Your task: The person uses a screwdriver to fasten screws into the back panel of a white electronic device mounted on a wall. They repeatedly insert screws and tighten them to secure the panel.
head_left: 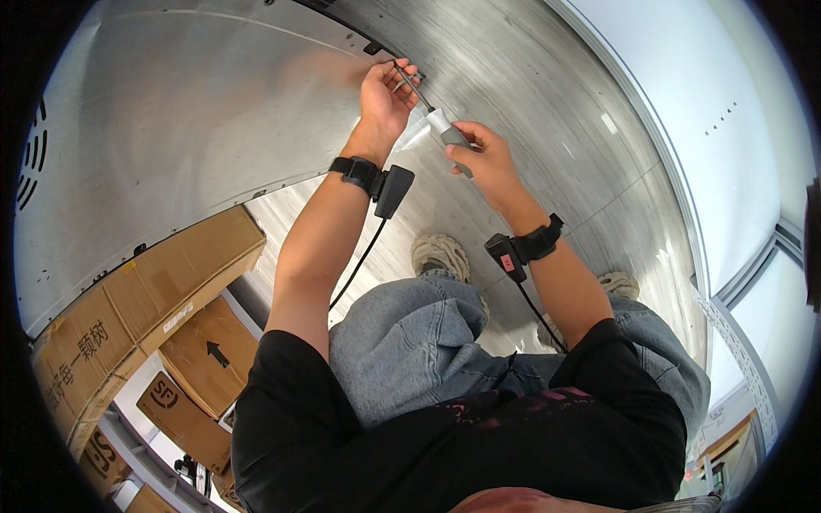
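My right hand (487, 162) is wrapped round the grey handle of a screwdriver (441, 125). Its dark shaft slants up and left to the edge of a large silver metal panel (214, 103). At that edge my left hand (387, 101) is closed, palm up, with its curled fingers about the front end of the shaft. The fingers hide the very tip, and whether a screw sits there I cannot make out. A small black fitting (374, 48) is on the panel's edge just beyond my left fingers.
Cardboard boxes (209, 350) stand at the lower left, one long carton (154, 291) lying along the panel's near edge. Grey wood-look floor (547, 111) lies under my hands. A white panel (718, 111) rises at the right. Black wrist devices with cables are strapped to both wrists.
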The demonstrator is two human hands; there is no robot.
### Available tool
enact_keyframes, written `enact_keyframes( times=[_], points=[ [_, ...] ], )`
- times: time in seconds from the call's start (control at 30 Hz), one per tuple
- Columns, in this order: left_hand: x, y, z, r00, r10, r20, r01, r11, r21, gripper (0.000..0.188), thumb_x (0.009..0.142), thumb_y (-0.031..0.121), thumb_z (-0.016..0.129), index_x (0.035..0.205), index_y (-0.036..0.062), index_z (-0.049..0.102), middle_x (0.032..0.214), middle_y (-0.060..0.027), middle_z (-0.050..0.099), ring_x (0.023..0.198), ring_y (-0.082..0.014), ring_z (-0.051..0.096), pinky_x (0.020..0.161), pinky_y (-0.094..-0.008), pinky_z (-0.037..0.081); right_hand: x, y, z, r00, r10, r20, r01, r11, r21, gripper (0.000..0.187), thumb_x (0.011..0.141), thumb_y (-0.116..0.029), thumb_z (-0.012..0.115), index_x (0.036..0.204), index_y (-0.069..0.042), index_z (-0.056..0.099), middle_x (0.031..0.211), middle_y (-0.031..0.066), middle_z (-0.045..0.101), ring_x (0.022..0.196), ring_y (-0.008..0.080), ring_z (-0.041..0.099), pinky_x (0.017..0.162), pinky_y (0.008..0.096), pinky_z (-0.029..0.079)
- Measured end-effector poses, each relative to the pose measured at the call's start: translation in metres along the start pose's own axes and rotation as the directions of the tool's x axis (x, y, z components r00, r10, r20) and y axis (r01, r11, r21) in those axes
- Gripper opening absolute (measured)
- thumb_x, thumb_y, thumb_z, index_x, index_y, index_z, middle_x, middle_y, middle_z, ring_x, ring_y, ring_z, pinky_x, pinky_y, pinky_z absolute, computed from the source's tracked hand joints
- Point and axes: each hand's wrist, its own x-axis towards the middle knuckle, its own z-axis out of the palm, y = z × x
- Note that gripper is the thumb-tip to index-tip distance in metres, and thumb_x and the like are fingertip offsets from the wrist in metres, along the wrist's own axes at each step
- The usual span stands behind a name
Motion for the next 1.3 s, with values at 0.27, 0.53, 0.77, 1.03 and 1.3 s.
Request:
enact_keyframes(
  times=[0.27,0.53,0.77,1.03,1.3],
  points=[
    [-0.001,-0.007,0.000,0.996,-0.030,0.082,0.047,0.974,-0.222,0.022,0.086,0.022,0.044,0.092,0.0061,0.058,0.085,-0.0062,0.062,0.076,-0.0196,0.055,0.072,-0.0338,0.044,-0.003,0.003,0.004,0.990,-0.132,-0.054,0.119,0.974,-0.195,0.039,0.076,-0.005,0.067,0.112,-0.002,0.052,0.092,0.0085,0.055,0.070,0.0127,0.058,0.051,0.0252,0.049],
    [0.000,-0.009,-0.003,0.975,-0.048,0.215,0.086,0.981,-0.175,0.022,0.087,0.019,0.045,0.095,0.0049,0.059,0.088,-0.0083,0.064,0.079,-0.0224,0.058,0.074,-0.0355,0.047,-0.007,0.010,-0.008,0.993,-0.101,-0.064,0.097,0.993,-0.064,0.038,0.076,-0.005,0.066,0.111,-0.003,0.052,0.092,0.0071,0.056,0.065,0.0114,0.057,0.050,0.0240,0.046],
    [-0.009,-0.005,0.020,0.924,0.009,0.381,-0.013,1.000,0.009,0.027,0.094,0.017,0.045,0.113,0.0028,0.057,0.095,-0.0085,0.065,0.080,-0.0170,0.060,0.074,-0.0305,0.048,-0.016,0.000,-0.041,0.991,-0.131,-0.037,0.131,0.991,0.007,0.037,0.076,-0.001,0.064,0.110,-0.003,0.052,0.089,0.0060,0.058,0.067,0.0115,0.058,0.056,0.0249,0.045],
    [-0.017,0.000,0.065,0.835,0.092,0.543,-0.266,0.931,0.251,0.024,0.092,0.008,0.055,0.114,0.0002,0.059,0.102,-0.0125,0.065,0.079,-0.0135,0.060,0.073,-0.0271,0.051,-0.030,-0.014,-0.083,0.981,-0.188,-0.040,0.192,0.969,0.156,0.036,0.074,0.002,0.063,0.109,-0.003,0.053,0.086,0.0062,0.058,0.067,0.0132,0.060,0.058,0.0251,0.046],
    [-0.018,-0.018,0.127,0.635,0.013,0.772,-0.447,0.821,0.354,0.020,0.090,0.005,0.057,0.108,-0.0002,0.064,0.098,-0.0142,0.067,0.081,-0.0153,0.061,0.076,-0.0273,0.050,-0.063,-0.025,-0.134,0.965,-0.234,-0.121,0.255,0.943,0.215,0.038,0.072,0.002,0.062,0.108,-0.003,0.055,0.092,0.0101,0.061,0.070,0.0164,0.060,0.063,0.0282,0.051]
  ],
)
